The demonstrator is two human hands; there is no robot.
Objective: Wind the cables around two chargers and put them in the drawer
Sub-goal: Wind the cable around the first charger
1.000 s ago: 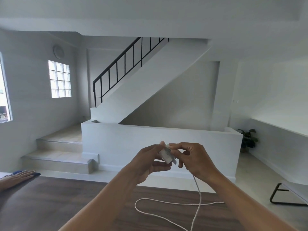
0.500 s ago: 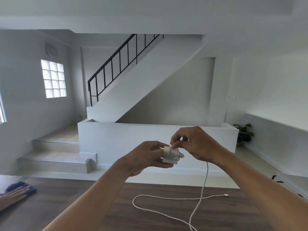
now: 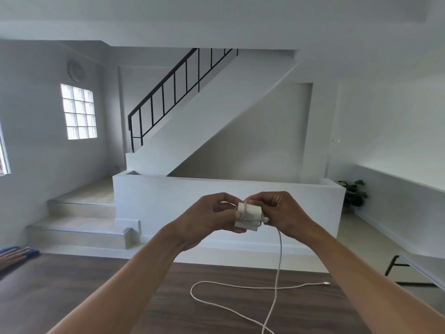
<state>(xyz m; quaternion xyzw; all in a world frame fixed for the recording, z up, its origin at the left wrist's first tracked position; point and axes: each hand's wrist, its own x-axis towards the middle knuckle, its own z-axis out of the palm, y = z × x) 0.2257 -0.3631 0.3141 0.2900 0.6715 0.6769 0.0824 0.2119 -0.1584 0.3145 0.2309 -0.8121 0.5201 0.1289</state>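
Note:
A white charger point(image 3: 249, 218) is held up in front of me above the dark wooden table point(image 3: 84, 292). My left hand point(image 3: 204, 218) grips its left side, thumb on top. My right hand point(image 3: 281, 213) pinches the white cable point(image 3: 278, 263) at the charger's top right edge. One turn of cable crosses the charger's left part. The rest of the cable hangs down and lies in a loose loop on the table, its plug end point(image 3: 325, 283) pointing right. No second charger and no drawer are in view.
Another person's hand point(image 3: 13, 255) rests on a blue cloth point(image 3: 32, 251) at the table's far left edge. A black-legged bench point(image 3: 414, 268) stands to the right. Beyond the table are a low white wall, steps, a staircase and a potted plant point(image 3: 354, 192).
My right hand rose over the charger and came back down to its right edge, laying a turn of cable around it. The loop on the table has shifted a little.

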